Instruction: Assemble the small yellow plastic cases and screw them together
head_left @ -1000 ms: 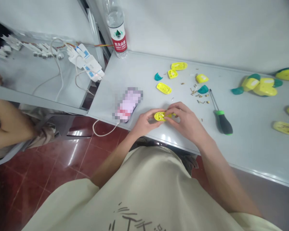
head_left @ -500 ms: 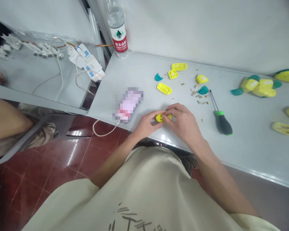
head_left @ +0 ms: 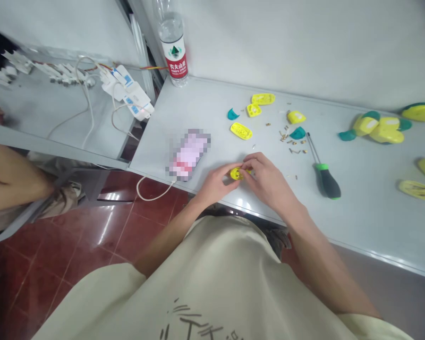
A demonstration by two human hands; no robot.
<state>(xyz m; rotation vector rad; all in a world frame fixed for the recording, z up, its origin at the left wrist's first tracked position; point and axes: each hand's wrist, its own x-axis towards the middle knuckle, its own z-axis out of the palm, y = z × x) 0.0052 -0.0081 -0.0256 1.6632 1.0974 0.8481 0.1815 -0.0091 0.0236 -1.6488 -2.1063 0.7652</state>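
Both my hands hold a small yellow plastic part above the front edge of the white table. My left hand grips it from the left, and the fingers of my right hand pinch it from the right, hiding part of it. Beyond my hands lie more yellow shell pieces, teal crescent pieces and scattered brass screws. A green-and-black screwdriver lies to the right of my right hand. Assembled yellow-and-teal shells sit further right.
A blurred phone with a white cable lies left of my hands, and a water bottle stands at the back. A lower shelf holds white chargers. Another person's arm is at far left, above a red tiled floor.
My hands have closed in around the yellow part, and less of it shows. It has turned slightly in my fingers. The other person's arm has shifted slightly.
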